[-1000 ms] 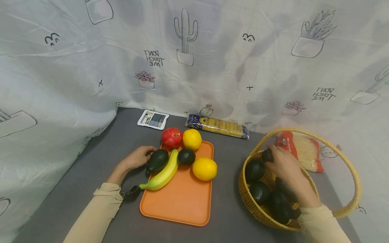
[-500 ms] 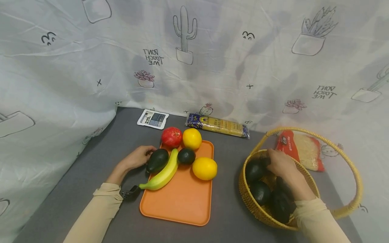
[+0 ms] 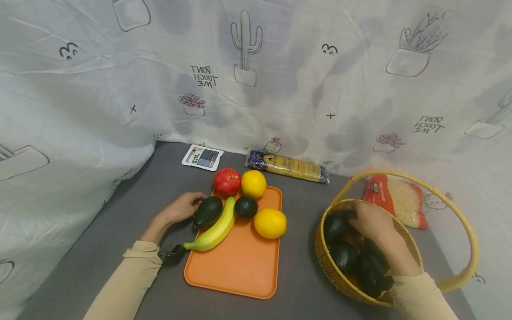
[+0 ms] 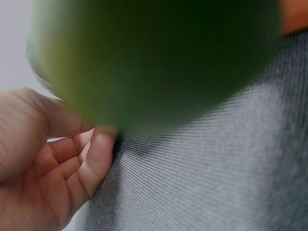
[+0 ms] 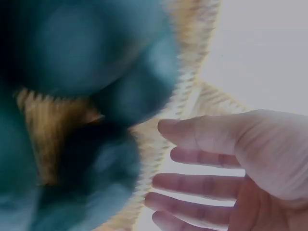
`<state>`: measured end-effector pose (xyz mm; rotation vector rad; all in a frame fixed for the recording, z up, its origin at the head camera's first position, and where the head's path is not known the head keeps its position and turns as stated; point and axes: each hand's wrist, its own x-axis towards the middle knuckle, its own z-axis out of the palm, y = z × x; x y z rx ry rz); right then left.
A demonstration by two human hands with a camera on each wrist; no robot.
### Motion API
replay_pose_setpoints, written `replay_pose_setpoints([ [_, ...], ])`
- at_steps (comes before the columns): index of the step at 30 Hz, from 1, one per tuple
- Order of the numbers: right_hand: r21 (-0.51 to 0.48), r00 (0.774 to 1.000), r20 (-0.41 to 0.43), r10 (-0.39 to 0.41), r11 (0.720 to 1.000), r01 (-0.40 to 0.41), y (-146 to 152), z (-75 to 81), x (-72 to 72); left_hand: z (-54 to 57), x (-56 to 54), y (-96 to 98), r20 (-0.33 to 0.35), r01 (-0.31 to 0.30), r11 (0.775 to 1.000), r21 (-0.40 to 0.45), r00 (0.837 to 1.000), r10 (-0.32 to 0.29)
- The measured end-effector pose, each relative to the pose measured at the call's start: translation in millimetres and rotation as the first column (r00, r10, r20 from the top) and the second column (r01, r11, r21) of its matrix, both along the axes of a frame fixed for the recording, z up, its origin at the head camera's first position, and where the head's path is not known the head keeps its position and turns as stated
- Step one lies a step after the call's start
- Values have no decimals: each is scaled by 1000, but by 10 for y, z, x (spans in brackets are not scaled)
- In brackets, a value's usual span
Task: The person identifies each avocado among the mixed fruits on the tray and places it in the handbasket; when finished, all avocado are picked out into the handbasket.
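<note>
My left hand (image 3: 184,208) rests at the left edge of an orange tray (image 3: 234,275), beside a dark green avocado (image 3: 209,212). Its fingers (image 4: 98,154) are loosely curled with no held thing visible; the near green fruit blurs much of the left wrist view. On the tray lie a banana (image 3: 214,231), a second avocado (image 3: 246,206), two yellow lemon-like fruits and a red pomegranate (image 3: 226,181). My right hand (image 3: 374,222) is inside a wicker basket (image 3: 326,253) of several avocados (image 3: 343,255). In the right wrist view its fingers (image 5: 197,183) are straight and apart from the avocados.
A tall handle (image 3: 468,231) arches over the basket. Behind it lies a red-and-clear noodle packet (image 3: 400,200). A yellow pasta packet (image 3: 288,166) and a small white pouch (image 3: 202,157) lie along the back, near the printed cloth (image 3: 280,111).
My right hand has lowered the avocado it held into the basket and let go of it. My left hand and the things on the tray have not moved.
</note>
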<state>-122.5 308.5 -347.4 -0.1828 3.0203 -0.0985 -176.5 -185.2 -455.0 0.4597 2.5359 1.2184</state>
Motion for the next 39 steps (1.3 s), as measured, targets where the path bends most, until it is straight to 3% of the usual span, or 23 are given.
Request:
replay_pose_setpoints([
  [3, -3, 999, -31, -9, 1000, 8, -146, 122, 84, -3, -6, 2, -3, 3, 1000, -1, 1000, -3],
  [7, -45, 990, -140, 15, 999, -21, -397, 248, 159, -13, -11, -1, -2, 3, 1000, -2, 1000, -3],
  [13, -64, 922, -365, 131, 984, -165, -826, 208, 159, -12, -2, -13, -1, 3, 1000, -7, 1000, -3],
  [18, -37, 870, -432, 238, 959, -280, -1234, 101, 106, -8, 8, -17, 7, 5, 1000, 11, 1000, -5],
  [21, -25, 848, -442, 293, 941, -338, -1466, 36, 67, -13, 4, -16, -17, 8, 1000, 8, 1000, -8],
  [25, -13, 835, -431, 342, 923, -384, -1732, -74, 24, -30, -7, -16, -48, 7, 1000, -6, 999, -8],
  [32, 24, 847, -347, 403, 907, -421, -2094, -280, -30, -39, -9, -32, -42, 12, 1000, 2, 999, -12],
  [39, 46, 845, -294, 447, 890, -454, -2224, -480, -53, -21, -2, -19, -45, 9, 1000, -10, 999, -10],
])
